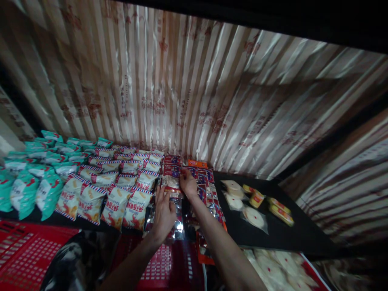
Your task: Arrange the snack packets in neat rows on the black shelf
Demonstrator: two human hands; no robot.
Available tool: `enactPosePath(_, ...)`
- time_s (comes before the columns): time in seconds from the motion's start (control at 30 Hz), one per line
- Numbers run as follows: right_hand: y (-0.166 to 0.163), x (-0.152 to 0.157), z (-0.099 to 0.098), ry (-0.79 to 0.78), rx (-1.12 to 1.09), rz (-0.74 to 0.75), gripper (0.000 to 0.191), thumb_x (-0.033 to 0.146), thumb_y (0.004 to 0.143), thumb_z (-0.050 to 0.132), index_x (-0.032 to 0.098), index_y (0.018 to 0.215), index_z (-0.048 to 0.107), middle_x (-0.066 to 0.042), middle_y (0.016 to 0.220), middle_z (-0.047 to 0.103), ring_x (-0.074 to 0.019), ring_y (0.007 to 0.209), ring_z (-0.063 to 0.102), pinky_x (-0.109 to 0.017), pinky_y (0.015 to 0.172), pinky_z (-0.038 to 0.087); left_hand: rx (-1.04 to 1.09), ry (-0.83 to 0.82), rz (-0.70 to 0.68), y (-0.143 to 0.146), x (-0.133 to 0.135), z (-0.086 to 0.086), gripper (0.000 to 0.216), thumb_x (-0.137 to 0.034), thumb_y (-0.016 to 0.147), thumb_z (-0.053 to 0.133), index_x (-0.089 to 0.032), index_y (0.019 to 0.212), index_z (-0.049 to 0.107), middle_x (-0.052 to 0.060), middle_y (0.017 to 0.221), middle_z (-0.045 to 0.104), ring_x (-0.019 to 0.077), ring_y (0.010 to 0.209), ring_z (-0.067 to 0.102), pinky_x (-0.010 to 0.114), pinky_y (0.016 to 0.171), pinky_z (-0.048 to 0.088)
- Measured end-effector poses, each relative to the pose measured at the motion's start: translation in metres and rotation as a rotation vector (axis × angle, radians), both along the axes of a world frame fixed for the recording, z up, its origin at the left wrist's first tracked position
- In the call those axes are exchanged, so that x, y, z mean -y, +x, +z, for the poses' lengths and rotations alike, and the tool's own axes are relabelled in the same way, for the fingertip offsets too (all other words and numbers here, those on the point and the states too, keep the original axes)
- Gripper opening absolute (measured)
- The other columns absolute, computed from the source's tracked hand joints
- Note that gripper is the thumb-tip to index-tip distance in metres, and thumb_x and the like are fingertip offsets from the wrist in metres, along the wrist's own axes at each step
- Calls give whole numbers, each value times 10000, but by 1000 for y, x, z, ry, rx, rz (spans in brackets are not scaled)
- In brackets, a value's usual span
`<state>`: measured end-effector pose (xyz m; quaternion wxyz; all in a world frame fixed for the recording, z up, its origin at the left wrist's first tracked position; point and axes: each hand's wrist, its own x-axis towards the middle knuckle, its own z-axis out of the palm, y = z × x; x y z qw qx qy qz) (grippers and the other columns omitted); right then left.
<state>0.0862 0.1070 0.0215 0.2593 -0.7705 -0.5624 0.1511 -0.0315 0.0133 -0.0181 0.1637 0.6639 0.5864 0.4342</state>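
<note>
A dark red and silver snack packet lies at the front of a row of similar packets, near the middle of the shelf. My right hand pinches its right edge with curled fingers. Along its lower left edge my left hand has its fingers bent over the border, the thumb on the near side. Silver-backed packets show beneath, partly hidden by the left hand. Right of the row stand more purple and orange packets, which my right forearm partly covers.
White snack bags and teal bags fill the left side in rows. Flat round white packs and yellow packs sit on the black shelf. Below are red crates; striped plastic sheeting hangs behind.
</note>
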Motion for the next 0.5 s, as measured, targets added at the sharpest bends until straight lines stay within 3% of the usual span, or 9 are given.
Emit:
enactPosePath(0.23, -3, 6, 1, -38, 61, -3, 337, 313, 872, 394, 276, 1169, 551, -38, 1081, 658, -189, 956, 621, -279, 783, 439, -15, 1, -4, 0, -4, -7, 390, -64, 732, 439, -122, 1089, 586, 130, 1355, 432, 287, 1324, 295, 484, 1090, 296)
enactPosePath(0.5, -6, 6, 1, -50, 50, -41, 383, 411, 863, 401, 243, 1177, 543, -72, 1110, 606, -202, 948, 600, -305, 791, 433, -50, 16, -24, -2, -7, 0, 391, -70, 738, 437, -117, 1096, 587, 128, 1341, 443, 292, 1334, 268, 489, 1090, 296)
